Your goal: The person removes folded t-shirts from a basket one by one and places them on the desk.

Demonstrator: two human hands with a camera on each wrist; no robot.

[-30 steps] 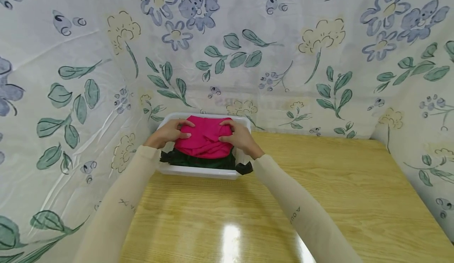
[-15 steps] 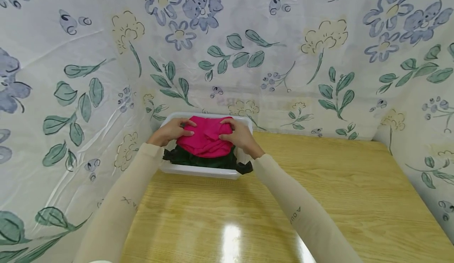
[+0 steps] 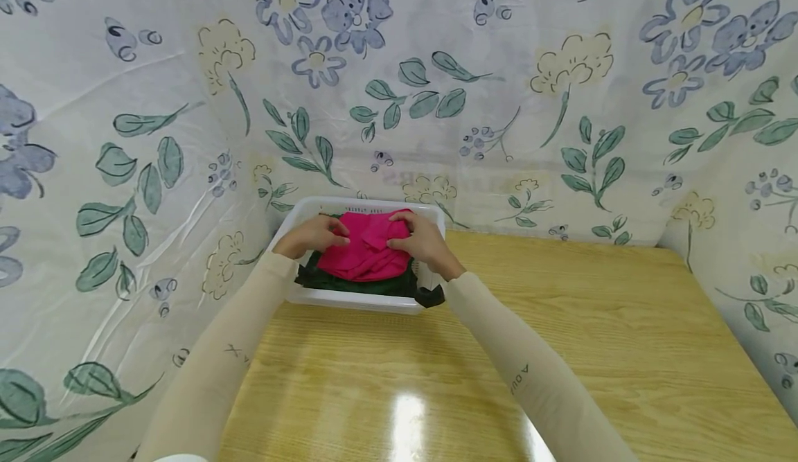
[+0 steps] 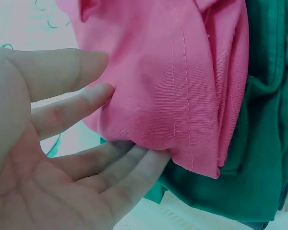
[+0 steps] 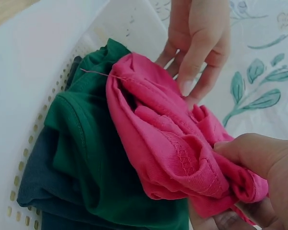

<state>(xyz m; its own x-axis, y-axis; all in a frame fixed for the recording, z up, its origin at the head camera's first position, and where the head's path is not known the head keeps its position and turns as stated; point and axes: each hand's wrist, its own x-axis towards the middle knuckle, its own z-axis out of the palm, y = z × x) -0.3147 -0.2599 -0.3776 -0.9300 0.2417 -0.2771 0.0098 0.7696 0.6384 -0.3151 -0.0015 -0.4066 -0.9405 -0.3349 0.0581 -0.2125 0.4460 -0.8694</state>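
The left hand (image 3: pixel 314 234), we note, has its fingers loosely extended against the pink garment (image 3: pixel 361 258); the right hand (image 3: pixel 425 242) pinches its opposite side. That garment lies on green clothing (image 5: pixel 81 148) inside the white basket (image 3: pixel 355 301). The left sleeve (image 3: pixel 206 400), reading "X", and right sleeve (image 3: pixel 555 393), lettering (image 3: pixel 519 379) partly legible, slant in from the basket's near side.

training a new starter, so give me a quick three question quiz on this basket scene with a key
1. Multiple choice: what colour is the cloth pinched by the right hand? a) green b) pink c) white
2. True or false: the basket stands on the table.
3. Short answer: what is mainly printed on the sheet behind the basket?

Key: 1. b; 2. true; 3. flowers and leaves.
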